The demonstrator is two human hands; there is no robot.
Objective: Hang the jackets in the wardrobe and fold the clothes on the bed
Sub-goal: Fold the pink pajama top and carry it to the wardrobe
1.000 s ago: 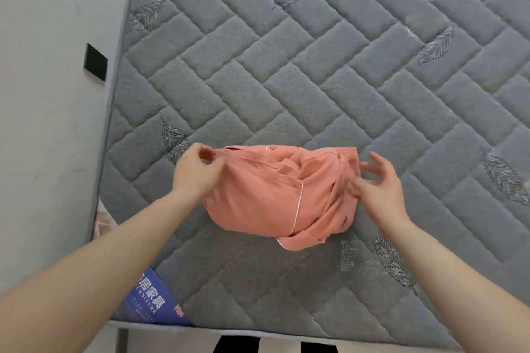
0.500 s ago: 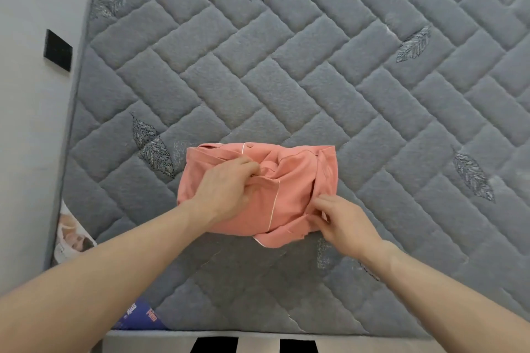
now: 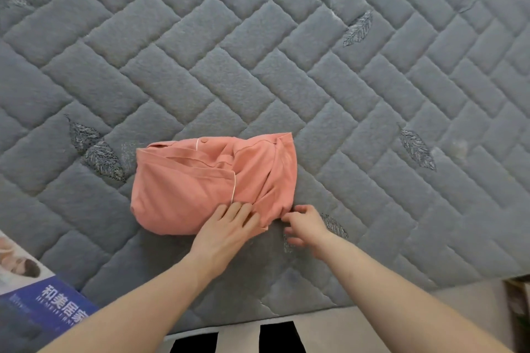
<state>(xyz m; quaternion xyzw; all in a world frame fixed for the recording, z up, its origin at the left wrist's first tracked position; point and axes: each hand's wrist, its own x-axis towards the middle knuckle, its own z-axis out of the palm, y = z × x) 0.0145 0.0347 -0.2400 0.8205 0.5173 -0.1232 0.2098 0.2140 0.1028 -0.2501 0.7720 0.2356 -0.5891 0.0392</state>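
A salmon-pink garment (image 3: 200, 183) with thin white piping lies folded into a compact bundle on the grey quilted mattress (image 3: 315, 80). My left hand (image 3: 226, 229) rests flat with fingers spread on the bundle's near right edge. My right hand (image 3: 304, 226) sits just right of it, fingertips pinching the garment's near right corner. Both forearms reach in from the bottom of the view.
A blue printed label (image 3: 48, 312) with white characters covers the mattress's near left corner. The mattress's near edge (image 3: 258, 321) runs along the bottom, with pale floor beyond it. A dark object (image 3: 519, 318) stands at the far right bottom.
My left hand moved from the bundle's middle down to its near right edge. My right hand stayed at the near right corner. The view shifted left, and the wall is out of sight.
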